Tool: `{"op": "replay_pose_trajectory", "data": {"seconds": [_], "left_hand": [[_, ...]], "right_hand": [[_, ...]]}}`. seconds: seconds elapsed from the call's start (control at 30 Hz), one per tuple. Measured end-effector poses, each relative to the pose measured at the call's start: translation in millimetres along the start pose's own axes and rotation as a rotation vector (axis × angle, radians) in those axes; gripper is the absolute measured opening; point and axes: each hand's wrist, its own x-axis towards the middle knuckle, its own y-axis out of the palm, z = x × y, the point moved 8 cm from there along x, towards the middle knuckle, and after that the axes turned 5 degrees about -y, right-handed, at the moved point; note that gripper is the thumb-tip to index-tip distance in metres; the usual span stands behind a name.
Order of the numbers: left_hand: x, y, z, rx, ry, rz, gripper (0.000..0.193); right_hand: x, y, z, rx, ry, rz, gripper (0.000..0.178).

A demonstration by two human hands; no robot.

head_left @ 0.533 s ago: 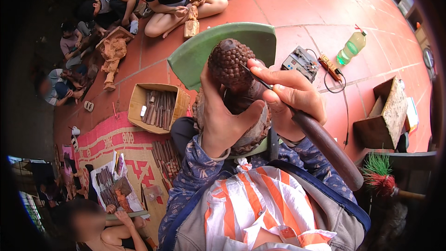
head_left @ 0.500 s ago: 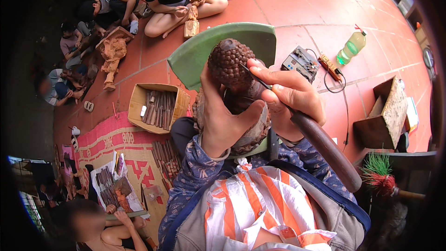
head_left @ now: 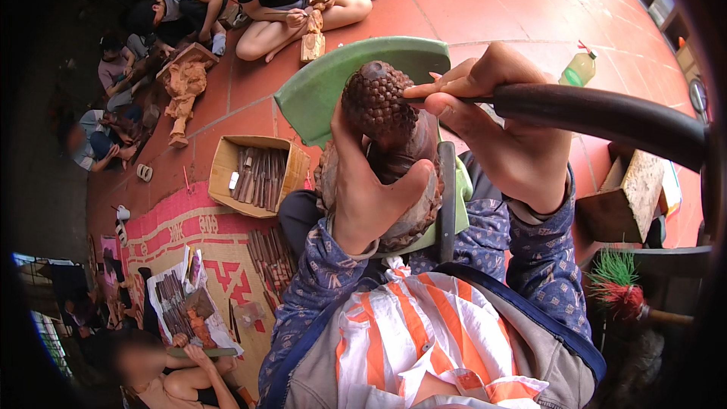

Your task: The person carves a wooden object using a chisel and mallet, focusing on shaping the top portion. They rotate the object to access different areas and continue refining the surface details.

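A dark brown wooden carved statue [head_left: 381,98], its head covered in small round knobs, stands in front of me against a green plastic chair [head_left: 318,98]. My left hand [head_left: 371,201] is wrapped round the statue's head and neck from the left, thumb across the front. In my right hand [head_left: 507,121] is a carving chisel [head_left: 591,113] with a thick, curved dark wooden handle. Its thin blade lies between my fingers, and the tip touches the knobs on the right side of the head. The statue's lower part is partly hidden behind my left hand.
Left, a cardboard box [head_left: 295,170] holds several chisels; more tools [head_left: 270,261] lie on a patterned mat [head_left: 216,231]. Co-workers sit on the tiled floor around carvings [head_left: 182,95]. Right are a green bottle [head_left: 579,68], a wooden box [head_left: 625,189] and a brush [head_left: 617,280].
My right hand has turned, swinging the chisel's handle up and out to the right from its earlier downward slant. The tip remains at the carved head; my left hand barely moved.
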Motion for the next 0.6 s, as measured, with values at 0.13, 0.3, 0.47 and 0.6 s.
{"op": "replay_pose_trajectory", "data": {"seconds": [0.13,0.3,0.47,0.6], "left_hand": [[2,-1,1,-0.074,0.001,0.016,0.094],[4,0,-1,-0.132,-0.008,0.032,0.093],[4,1,-1,-0.162,-0.010,0.031,0.093],[3,1,2,-0.168,-0.056,0.028,0.093]], "right_hand": [[1,-1,-5,0.250,-0.039,0.032,0.020],[-22,-11,-12,0.454,-0.081,-0.162,0.022],[-32,-4,-12,0.258,-0.118,-0.249,0.016],[-30,1,-11,0.222,-0.081,-0.291,0.017]]}}
